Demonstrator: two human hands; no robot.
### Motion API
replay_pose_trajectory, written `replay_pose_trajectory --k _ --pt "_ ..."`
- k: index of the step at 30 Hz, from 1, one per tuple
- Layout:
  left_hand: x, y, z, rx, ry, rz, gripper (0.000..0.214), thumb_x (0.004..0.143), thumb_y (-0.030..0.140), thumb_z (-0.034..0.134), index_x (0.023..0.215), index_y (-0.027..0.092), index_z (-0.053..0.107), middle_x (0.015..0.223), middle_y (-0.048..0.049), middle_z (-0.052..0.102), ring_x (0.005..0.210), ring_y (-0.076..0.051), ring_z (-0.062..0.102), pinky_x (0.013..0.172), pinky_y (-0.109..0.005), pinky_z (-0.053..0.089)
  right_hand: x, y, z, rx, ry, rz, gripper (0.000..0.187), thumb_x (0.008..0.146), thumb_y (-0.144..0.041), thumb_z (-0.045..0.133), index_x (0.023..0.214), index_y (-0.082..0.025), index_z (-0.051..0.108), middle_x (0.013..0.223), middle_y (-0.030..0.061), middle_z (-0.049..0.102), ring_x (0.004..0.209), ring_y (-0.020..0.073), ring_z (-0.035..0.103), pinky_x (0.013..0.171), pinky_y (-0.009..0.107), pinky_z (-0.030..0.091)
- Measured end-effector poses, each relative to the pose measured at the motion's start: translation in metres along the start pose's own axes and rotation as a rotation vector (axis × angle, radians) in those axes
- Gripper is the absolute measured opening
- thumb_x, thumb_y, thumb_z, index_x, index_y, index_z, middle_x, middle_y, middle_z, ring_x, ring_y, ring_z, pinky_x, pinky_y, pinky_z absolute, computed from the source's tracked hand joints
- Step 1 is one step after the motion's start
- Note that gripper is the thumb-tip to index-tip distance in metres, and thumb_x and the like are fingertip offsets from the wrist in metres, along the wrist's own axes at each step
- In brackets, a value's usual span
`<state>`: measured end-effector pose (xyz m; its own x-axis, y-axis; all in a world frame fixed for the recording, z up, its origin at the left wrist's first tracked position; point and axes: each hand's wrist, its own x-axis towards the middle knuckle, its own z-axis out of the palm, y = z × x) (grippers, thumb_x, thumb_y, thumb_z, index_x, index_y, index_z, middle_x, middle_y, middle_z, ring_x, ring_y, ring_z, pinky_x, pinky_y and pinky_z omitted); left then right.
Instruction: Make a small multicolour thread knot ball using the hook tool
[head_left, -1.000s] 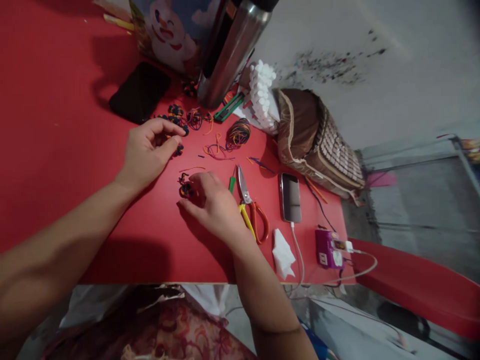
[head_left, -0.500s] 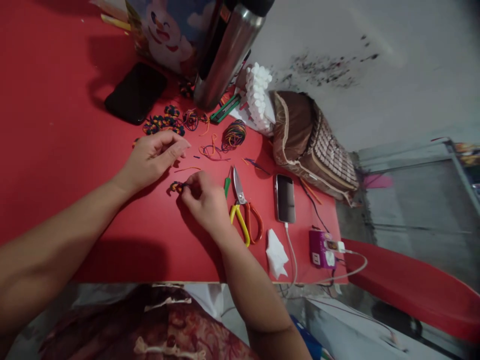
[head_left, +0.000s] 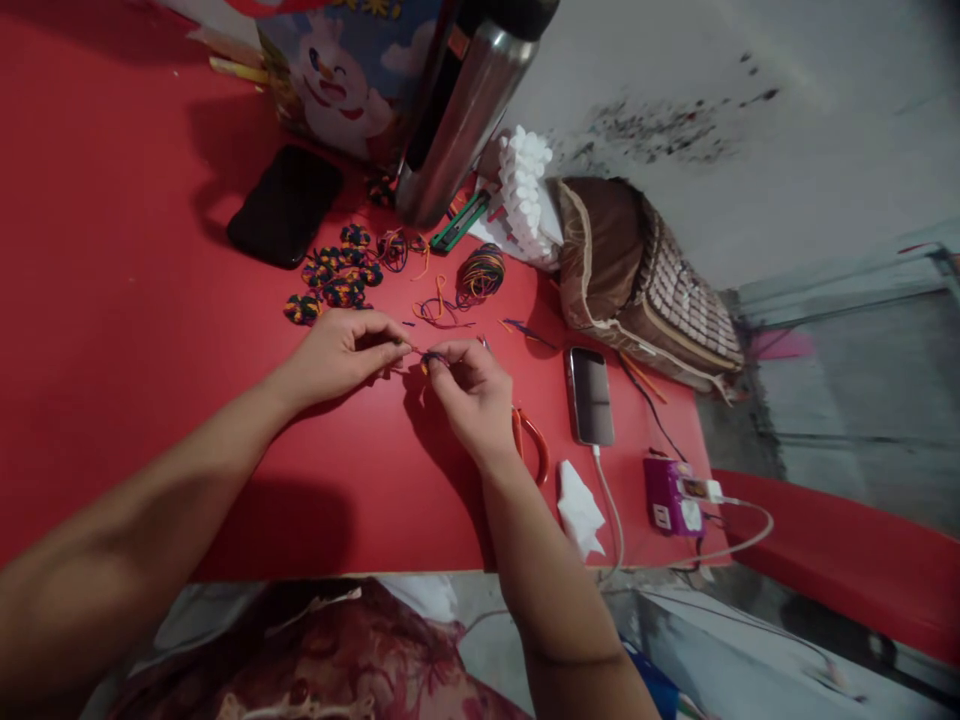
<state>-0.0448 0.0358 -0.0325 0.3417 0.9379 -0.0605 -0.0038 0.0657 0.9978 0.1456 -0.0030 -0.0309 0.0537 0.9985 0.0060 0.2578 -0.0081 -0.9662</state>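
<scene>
My left hand (head_left: pixel 349 350) is closed in a pinch on a thin cord (head_left: pixel 418 350) that runs across to the other hand. My right hand (head_left: pixel 474 395) grips a small dark and yellow knotted cord piece (head_left: pixel 429 362) between thumb and forefinger; most of it is hidden by the fingers. Beyond my left hand lies a cluster of finished-looking multicoloured cord knots (head_left: pixel 337 270). A ball of multicoloured cord (head_left: pixel 481 274) sits past my right hand, with loose strands beside it. Scissors lie under my right hand, mostly covered, one red handle (head_left: pixel 537 448) showing.
At the back stand a steel flask (head_left: pixel 465 120) and a printed bag (head_left: pixel 341 90), near a black phone (head_left: pixel 285 207) and a green cutter (head_left: pixel 459 222). To the right are a charging phone (head_left: pixel 590 395), crumpled tissue (head_left: pixel 580 508), a purple power block (head_left: pixel 673 497) and a brown bag (head_left: pixel 645 270).
My right hand has lifted the knotted cord piece and brought it beside my left hand, which now pinches its cord. The scissors have become mostly covered. The view has shifted slightly.
</scene>
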Motion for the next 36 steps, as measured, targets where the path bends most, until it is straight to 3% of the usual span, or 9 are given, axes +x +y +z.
replay_pose_trajectory --k 5,9,16,21,25,28,32,36 --pt "-0.002 0.003 0.004 -0.146 0.031 -0.06 0.013 0.084 0.029 0.082 0.083 0.017 0.076 0.066 -0.0026 0.072 0.054 -0.012 0.061 0.049 -0.022 0.048 0.002 -0.009 -0.002 0.229 -0.033 0.212 0.012 0.083 -0.031 0.075 0.08 -0.021 0.069 0.059 -0.0073 0.06 0.044 0.0051 0.04 0.045 0.022 0.03" --pt "-0.001 0.006 0.002 -0.197 0.077 -0.086 0.014 0.085 0.028 0.083 0.079 0.019 0.075 0.063 -0.0011 0.071 0.049 -0.01 0.057 0.045 -0.021 0.046 0.005 -0.01 -0.005 0.404 -0.072 0.368 0.019 0.075 -0.034 0.081 0.076 -0.02 0.067 0.058 -0.0059 0.064 0.036 0.0029 0.035 0.038 0.02 0.018" --pt "0.003 0.001 -0.002 -0.225 0.13 -0.082 0.018 0.087 0.032 0.083 0.077 0.019 0.076 0.063 -0.0018 0.069 0.047 -0.01 0.056 0.043 -0.022 0.043 0.008 -0.009 -0.011 0.437 -0.058 0.389 0.017 0.077 -0.031 0.079 0.081 -0.019 0.067 0.065 -0.0019 0.074 0.036 0.0034 0.042 0.036 0.019 0.024" --pt "0.003 -0.001 -0.004 -0.278 0.107 -0.062 0.018 0.082 0.032 0.089 0.079 0.02 0.076 0.069 -0.0019 0.072 0.05 -0.011 0.059 0.047 -0.023 0.048 0.008 -0.006 -0.008 0.442 -0.028 0.27 0.013 0.082 -0.026 0.077 0.089 -0.02 0.069 0.072 -0.0018 0.078 0.045 0.0062 0.056 0.043 0.02 0.043" --pt "0.001 0.003 -0.007 -0.358 0.055 -0.04 0.021 0.078 0.031 0.093 0.076 0.02 0.075 0.07 -0.0015 0.071 0.05 -0.01 0.058 0.047 -0.023 0.048 0.005 -0.006 -0.008 0.385 0.02 0.195 0.009 0.085 -0.023 0.076 0.092 -0.022 0.071 0.059 -0.0074 0.067 0.048 0.0085 0.058 0.048 0.021 0.048" --pt "0.002 0.005 -0.007 -0.401 0.001 -0.056 0.027 0.078 0.038 0.094 0.077 0.017 0.077 0.072 -0.004 0.071 0.052 -0.011 0.061 0.047 -0.022 0.05 0.003 -0.006 -0.006 0.318 0.039 0.148 0.009 0.085 -0.023 0.077 0.092 -0.023 0.071 0.069 -0.005 0.071 0.056 0.0099 0.063 0.053 0.023 0.054" --pt "0.005 0.003 -0.003 -0.487 -0.087 -0.172 0.051 0.076 0.062 0.092 0.085 0.014 0.078 0.07 -0.0085 0.074 0.055 -0.018 0.068 0.044 -0.025 0.052 0.002 -0.002 -0.004 0.205 0.022 -0.157 0.009 0.087 -0.022 0.078 0.095 -0.026 0.078 0.1 0.0014 0.079 0.086 0.0148 0.073 0.075 0.031 0.061" --pt "0.005 0.0 0.004 -0.634 -0.146 -0.246 0.043 0.069 0.044 0.102 0.089 0.013 0.079 0.08 -0.006 0.077 0.064 -0.013 0.07 0.057 -0.021 0.058 0.004 0.003 -0.007 0.063 -0.02 -0.426 0.023 0.089 -0.013 0.078 0.099 -0.032 0.085 0.11 0.003 0.077 0.11 0.0195 0.071 0.097 0.039 0.057"
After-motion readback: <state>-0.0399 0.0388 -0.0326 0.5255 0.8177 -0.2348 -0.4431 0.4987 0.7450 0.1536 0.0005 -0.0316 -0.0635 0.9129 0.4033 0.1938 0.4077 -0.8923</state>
